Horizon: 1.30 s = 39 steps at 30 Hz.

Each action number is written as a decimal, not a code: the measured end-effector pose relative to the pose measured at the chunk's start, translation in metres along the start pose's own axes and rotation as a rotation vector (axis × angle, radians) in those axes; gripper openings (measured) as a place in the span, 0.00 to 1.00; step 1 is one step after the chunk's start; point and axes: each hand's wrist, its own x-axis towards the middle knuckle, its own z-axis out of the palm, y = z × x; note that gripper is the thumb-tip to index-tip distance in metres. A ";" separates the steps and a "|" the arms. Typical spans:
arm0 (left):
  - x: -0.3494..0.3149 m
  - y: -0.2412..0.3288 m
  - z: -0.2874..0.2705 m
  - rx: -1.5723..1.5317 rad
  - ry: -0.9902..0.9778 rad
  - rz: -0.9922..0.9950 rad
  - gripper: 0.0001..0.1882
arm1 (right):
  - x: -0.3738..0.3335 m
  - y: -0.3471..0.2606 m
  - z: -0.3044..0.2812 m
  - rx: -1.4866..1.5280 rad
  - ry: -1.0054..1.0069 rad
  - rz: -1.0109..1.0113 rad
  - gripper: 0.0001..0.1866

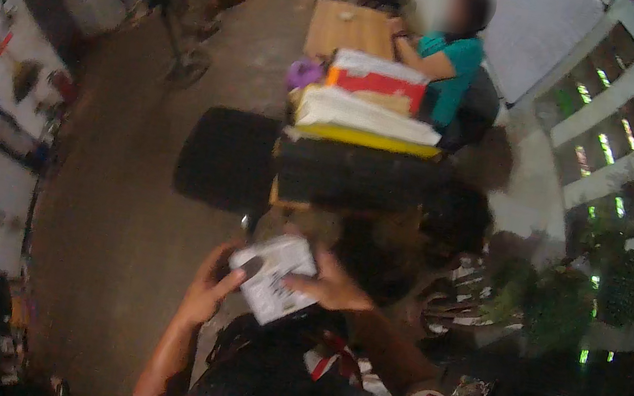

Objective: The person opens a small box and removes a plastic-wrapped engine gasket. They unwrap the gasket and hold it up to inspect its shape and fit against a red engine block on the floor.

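Observation:
Close in front of my body I hold a flat white rectangular pack [284, 265] with dark markings, slightly tilted. Blur hides whether it is a box or folded paper. My left hand [210, 285] grips its left edge, thumb on top by a small dark spot. From the right, my right hand [338, 285] clasps it, thumb across its face and fingers behind the far edge.
Ahead stands a wooden table [351, 27] with stacked papers [370, 116] and a red box [387, 85]. A person [450, 74] in a teal shirt sits beside it. A black chair [226, 156] stands nearer; plants [556, 295] are at right.

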 end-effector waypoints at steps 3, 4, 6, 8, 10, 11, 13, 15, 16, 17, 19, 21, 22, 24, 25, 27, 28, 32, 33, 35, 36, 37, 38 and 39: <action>0.001 0.006 -0.011 0.108 0.030 -0.066 0.30 | 0.021 -0.006 -0.001 -0.342 -0.217 0.114 0.49; -0.001 0.006 -0.012 0.107 0.000 -0.060 0.28 | 0.029 -0.005 0.000 -0.499 -0.256 0.032 0.50; -0.005 0.006 -0.013 0.116 -0.033 -0.095 0.25 | 0.041 -0.007 -0.002 -0.625 -0.345 -0.013 0.51; -0.014 0.007 0.000 0.117 0.025 -0.023 0.22 | 0.042 -0.014 -0.004 -0.619 -0.421 0.064 0.52; -0.020 0.007 0.004 0.194 0.072 -0.058 0.20 | 0.052 -0.018 -0.006 -0.593 -0.491 0.105 0.52; -0.024 0.008 0.004 0.245 0.087 -0.061 0.20 | 0.057 -0.018 -0.005 -0.574 -0.532 0.125 0.52; -0.029 0.010 0.006 0.330 0.110 -0.023 0.22 | 0.065 -0.019 -0.002 -0.606 -0.602 0.153 0.52; -0.038 0.011 0.005 0.393 0.156 -0.088 0.24 | 0.073 -0.018 0.003 -0.608 -0.660 0.178 0.53; -0.039 0.009 0.005 0.378 0.157 -0.107 0.24 | 0.074 -0.015 0.004 -0.593 -0.679 0.190 0.53; -0.040 0.007 0.004 0.363 0.153 -0.122 0.24 | 0.074 -0.013 0.005 -0.581 -0.693 0.203 0.53; -0.045 0.006 -0.001 0.411 0.135 -0.134 0.25 | 0.077 -0.012 0.005 -0.625 -0.729 0.179 0.54; -0.051 0.004 -0.013 0.446 0.111 -0.150 0.26 | 0.084 -0.012 0.011 -0.637 -0.772 0.167 0.54; -0.056 0.002 -0.018 0.457 0.097 -0.163 0.26 | 0.087 -0.012 0.014 -0.625 -0.799 0.168 0.54; -0.062 0.001 -0.028 0.436 0.092 -0.215 0.28 | 0.094 -0.017 0.019 -0.606 -0.850 0.206 0.54; -0.065 0.002 -0.029 0.402 0.099 -0.260 0.29 | 0.095 -0.020 0.022 -0.594 -0.874 0.245 0.54; -0.069 0.011 -0.037 0.368 0.155 -0.314 0.32 | 0.100 -0.028 0.027 -0.553 -0.884 0.298 0.54; -0.068 0.013 -0.043 0.358 0.210 -0.329 0.34 | 0.103 -0.032 0.028 -0.526 -0.881 0.321 0.53; -0.061 0.017 -0.070 -0.007 0.284 -0.344 0.40 | 0.118 -0.034 0.026 -0.494 -0.855 0.247 0.53; -0.060 0.018 -0.073 -0.010 0.271 -0.267 0.39 | 0.116 -0.034 0.021 -0.448 -0.819 0.186 0.54; -0.058 0.023 -0.061 -0.070 0.249 -0.111 0.40 | 0.105 -0.037 0.003 -0.154 -0.693 0.353 0.53; -0.054 0.027 -0.052 -0.053 0.203 0.073 0.41 | 0.098 -0.039 -0.006 -0.149 -0.639 0.350 0.53; -0.053 0.029 -0.033 -0.012 0.177 0.102 0.38 | 0.089 -0.043 -0.017 -0.132 -0.582 0.313 0.53; -0.050 0.032 -0.013 0.018 0.183 0.147 0.37 | 0.081 -0.047 -0.028 -0.116 -0.526 0.269 0.52; -0.043 0.034 0.015 0.082 0.243 0.237 0.35 | 0.073 -0.053 -0.039 -0.164 -0.512 0.221 0.51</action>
